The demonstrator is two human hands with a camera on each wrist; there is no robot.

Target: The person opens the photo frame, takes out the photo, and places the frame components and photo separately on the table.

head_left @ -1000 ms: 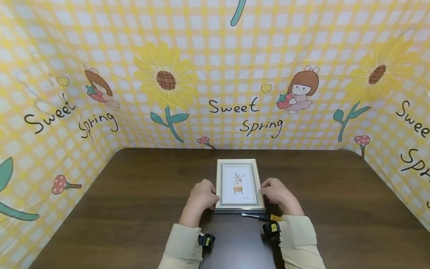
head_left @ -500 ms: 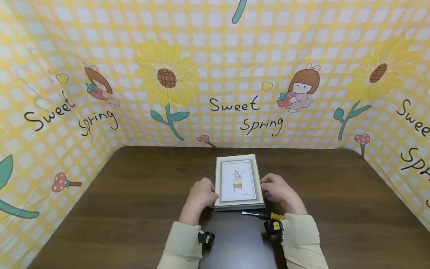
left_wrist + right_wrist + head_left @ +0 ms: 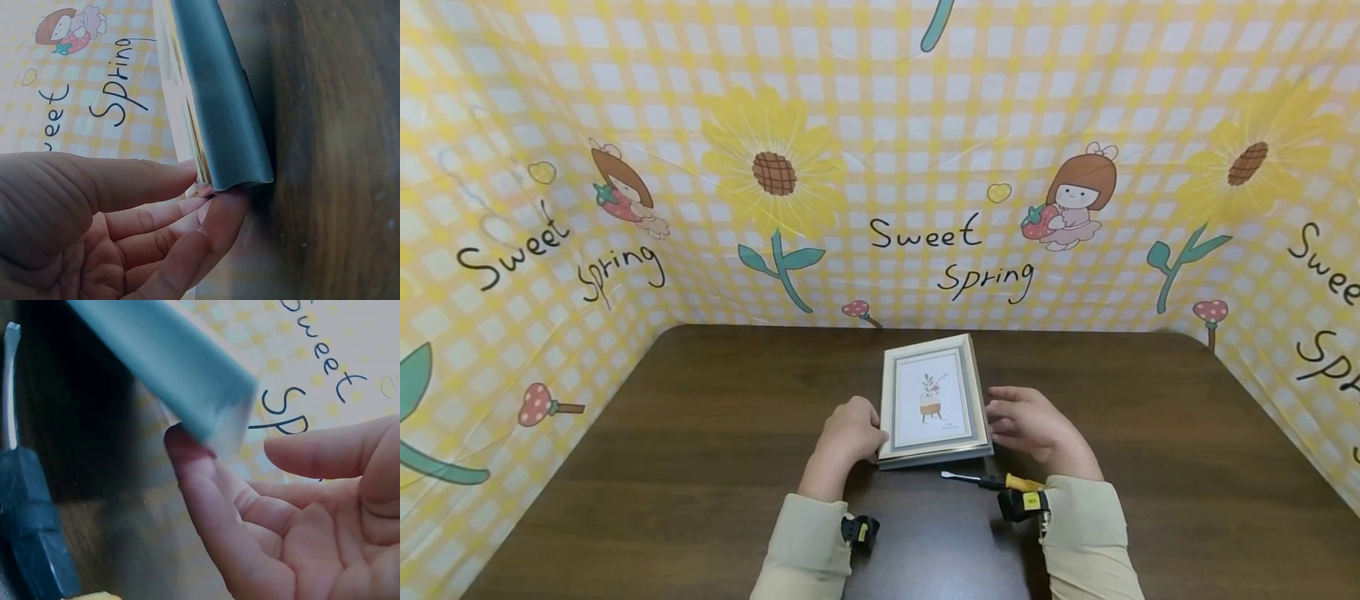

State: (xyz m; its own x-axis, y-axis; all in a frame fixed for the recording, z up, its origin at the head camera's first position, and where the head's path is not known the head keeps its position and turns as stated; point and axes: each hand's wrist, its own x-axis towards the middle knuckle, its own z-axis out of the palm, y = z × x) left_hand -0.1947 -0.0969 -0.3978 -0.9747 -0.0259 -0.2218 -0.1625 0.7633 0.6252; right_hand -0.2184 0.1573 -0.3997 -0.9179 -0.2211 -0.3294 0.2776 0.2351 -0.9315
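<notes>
A cream-edged picture frame (image 3: 889,400) with a potted-plant print is tilted over the table, its right side raised. My left hand (image 3: 852,433) pinches its left edge near the front corner. In the left wrist view the thumb (image 3: 150,181) lies on the face and fingers reach beneath the grey side. My right hand (image 3: 1033,429) is at the right edge; in the right wrist view a fingertip (image 3: 187,447) touches the underside of the corner, while the thumb (image 3: 319,450) stands apart from it. The frame's back is hidden.
A screwdriver (image 3: 992,481) with a black and yellow handle lies on the dark wooden table (image 3: 715,433), just in front of the frame and close to the right wrist. A yellow checked cloth (image 3: 880,150) hangs around the back and sides.
The frame's right side has risen from the table and the frame has tilted to the left. My right hand's thumb has come off the edge and its fingers have spread. The left hand keeps its hold.
</notes>
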